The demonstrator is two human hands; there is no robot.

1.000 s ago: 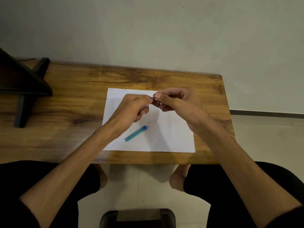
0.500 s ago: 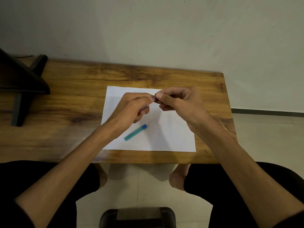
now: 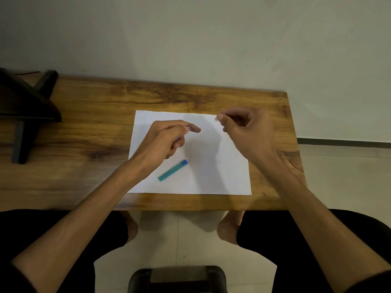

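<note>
Left hand [image 3: 169, 140] and right hand [image 3: 247, 132] pinched, contents too small to tell, teal tube [image 3: 173, 170] just beside left hand

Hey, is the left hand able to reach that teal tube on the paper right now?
Probably yes: the tube lies bare on the paper right beside the left hand, nothing between, though its fingers are curled.

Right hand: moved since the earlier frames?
Yes. The right hand swung right, off the left hand, from above the middle of the paper's far edge to its far right corner.
</note>
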